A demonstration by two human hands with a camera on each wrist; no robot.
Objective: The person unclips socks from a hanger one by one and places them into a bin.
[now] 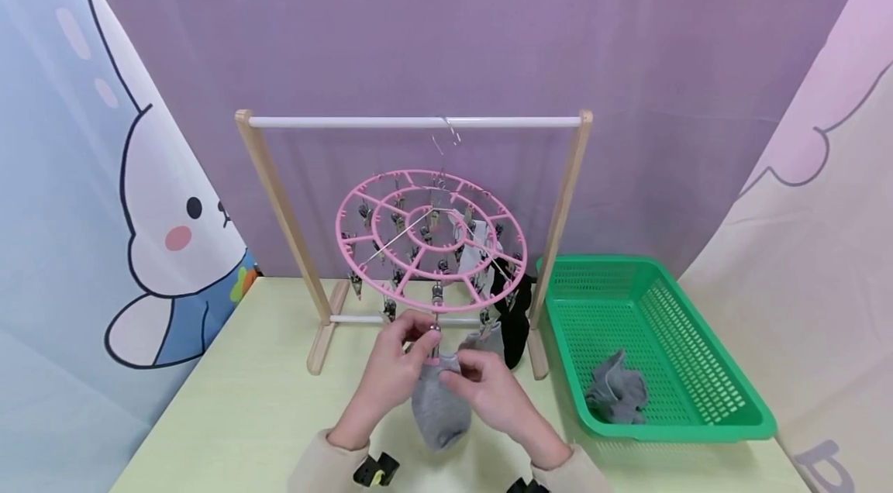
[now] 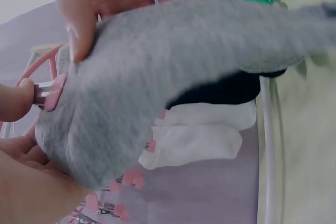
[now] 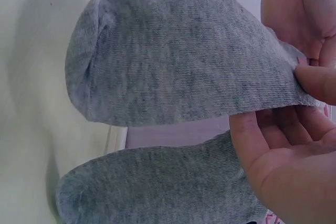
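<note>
A grey sock [image 1: 439, 408] hangs by its cuff beneath the near rim of a round pink clip hanger [image 1: 512, 287]. My left hand [image 1: 393, 369] pinches a metal clip [image 2: 44, 93] with pink tips, which sits over the edge of the cuff. My right hand [image 1: 491, 388] holds the cuff between thumb and fingers, just right of that clip. In the right wrist view the sock [image 3: 173, 56] stretches out toe to the left, and a second grey sock [image 3: 157, 187] hangs below it.
The hanger hooks on a white bar [image 1: 335, 122] of a wooden stand. White socks [image 2: 194, 145] and a black sock [image 1: 515, 330] hang on its right side. A green basket [image 1: 663, 431] at the right holds a crumpled grey sock [image 1: 617, 392]. Several bare clips dangle from the rings.
</note>
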